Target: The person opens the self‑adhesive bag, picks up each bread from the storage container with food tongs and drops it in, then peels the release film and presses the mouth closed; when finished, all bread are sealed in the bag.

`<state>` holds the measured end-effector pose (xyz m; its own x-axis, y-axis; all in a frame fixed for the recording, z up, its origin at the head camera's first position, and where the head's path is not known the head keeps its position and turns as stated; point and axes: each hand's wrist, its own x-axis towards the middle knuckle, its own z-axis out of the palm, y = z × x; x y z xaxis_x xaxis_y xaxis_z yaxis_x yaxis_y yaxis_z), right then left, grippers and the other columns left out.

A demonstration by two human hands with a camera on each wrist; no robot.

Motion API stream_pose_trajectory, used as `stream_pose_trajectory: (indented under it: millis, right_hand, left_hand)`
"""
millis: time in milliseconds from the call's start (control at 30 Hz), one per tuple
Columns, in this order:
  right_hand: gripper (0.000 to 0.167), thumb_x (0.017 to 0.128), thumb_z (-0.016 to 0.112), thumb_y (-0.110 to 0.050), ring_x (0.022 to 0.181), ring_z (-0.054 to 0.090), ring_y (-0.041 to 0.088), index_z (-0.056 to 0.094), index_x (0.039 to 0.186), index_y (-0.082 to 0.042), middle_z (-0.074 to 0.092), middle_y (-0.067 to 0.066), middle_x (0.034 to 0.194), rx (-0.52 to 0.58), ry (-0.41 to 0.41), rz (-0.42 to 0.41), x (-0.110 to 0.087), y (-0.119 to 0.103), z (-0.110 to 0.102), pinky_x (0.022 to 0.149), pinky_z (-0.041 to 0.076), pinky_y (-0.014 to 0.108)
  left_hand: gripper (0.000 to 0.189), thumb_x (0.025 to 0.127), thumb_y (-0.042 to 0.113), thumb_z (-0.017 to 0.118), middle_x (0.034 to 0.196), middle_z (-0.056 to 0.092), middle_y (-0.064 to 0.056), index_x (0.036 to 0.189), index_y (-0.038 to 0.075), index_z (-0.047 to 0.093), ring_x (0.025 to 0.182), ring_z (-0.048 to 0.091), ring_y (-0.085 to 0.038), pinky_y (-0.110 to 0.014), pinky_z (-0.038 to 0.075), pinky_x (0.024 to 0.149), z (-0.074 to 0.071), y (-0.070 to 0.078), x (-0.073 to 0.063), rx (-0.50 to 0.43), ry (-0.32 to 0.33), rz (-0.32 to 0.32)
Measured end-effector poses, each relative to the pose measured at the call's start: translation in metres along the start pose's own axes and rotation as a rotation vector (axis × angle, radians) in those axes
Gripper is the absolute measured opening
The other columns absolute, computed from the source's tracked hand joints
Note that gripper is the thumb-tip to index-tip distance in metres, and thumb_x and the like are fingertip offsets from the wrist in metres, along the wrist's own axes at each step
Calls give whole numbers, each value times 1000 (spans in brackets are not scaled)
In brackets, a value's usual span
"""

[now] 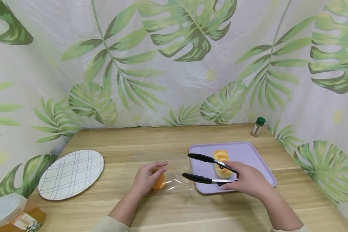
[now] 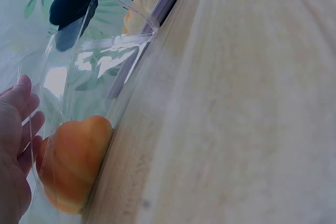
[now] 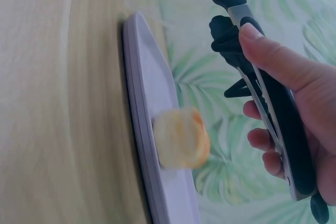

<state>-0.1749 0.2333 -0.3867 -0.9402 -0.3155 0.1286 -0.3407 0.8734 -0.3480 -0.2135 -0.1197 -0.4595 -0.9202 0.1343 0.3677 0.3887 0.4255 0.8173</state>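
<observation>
My left hand (image 1: 149, 175) holds a clear plastic bag (image 1: 177, 182) by its upper side, above the wooden table. Inside the bag, near the table, lies an orange-brown bread roll (image 2: 76, 163), partly covered by the hand in the head view. My right hand (image 1: 249, 180) grips black-and-silver tongs (image 1: 203, 158), whose two black tips stand apart and point left toward the mouth of the bag. Nothing sits between the tips. Below the tongs, a pale golden bread roll (image 1: 224, 173) rests on a lilac tray (image 1: 246, 154).
An oval white plate (image 1: 72, 175) with a checked pattern lies to the left. A jar with an amber lower part (image 1: 21, 216) stands at the near left corner. Toward the back right is a green-capped spice bottle (image 1: 258, 126). A leaf-patterned curtain (image 1: 174, 80) hangs behind the table.
</observation>
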Motion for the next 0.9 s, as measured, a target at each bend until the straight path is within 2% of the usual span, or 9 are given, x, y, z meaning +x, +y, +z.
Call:
stream_pose_trajectory:
  millis: [100,200,300,467,567,900]
  right_hand:
    - [86,67,84,-55,103,64,24,59,135,-10,66,9,128,6,44,51,-13,8,-5,82,54,42]
    - [88,67,84,-56,115,63,32,58,135,-7,65,13,129,27,81,87,-24,18,-7,91,52,52]
    - [89,68,83,-56,117,61,39,57,135,-4,64,18,129,33,95,138,-35,28,-7,91,51,57]
    - [95,69,80,-60,116,57,51,52,137,1,58,31,130,-24,82,251,-51,41,-6,85,49,62]
    - [98,70,78,-62,118,53,55,50,138,3,54,36,132,-42,73,304,-58,46,-3,86,48,65]
    - [107,70,72,-71,119,52,56,46,140,5,53,35,133,-39,8,422,-69,47,7,86,48,65]
  left_hand:
    - [17,88,12,71,105,76,-4,104,9,76,92,73,-15,-24,59,83,-1,1,0,10,8,0]
    - [18,88,11,72,106,76,-4,105,9,76,91,73,-14,-26,60,83,-1,2,-1,17,11,6]
    - [18,88,11,72,106,76,-4,105,8,76,93,73,-15,-29,60,85,-1,2,-1,31,17,21]
    - [18,88,10,71,106,76,-3,106,7,75,100,72,-19,-34,59,89,-2,2,0,35,19,23]
    - [19,88,11,71,107,76,-3,106,7,75,102,71,-20,-34,58,90,-2,3,0,25,13,14]
    - [18,89,11,71,108,76,-3,106,9,76,104,71,-23,-39,57,92,-1,5,-1,13,1,5]
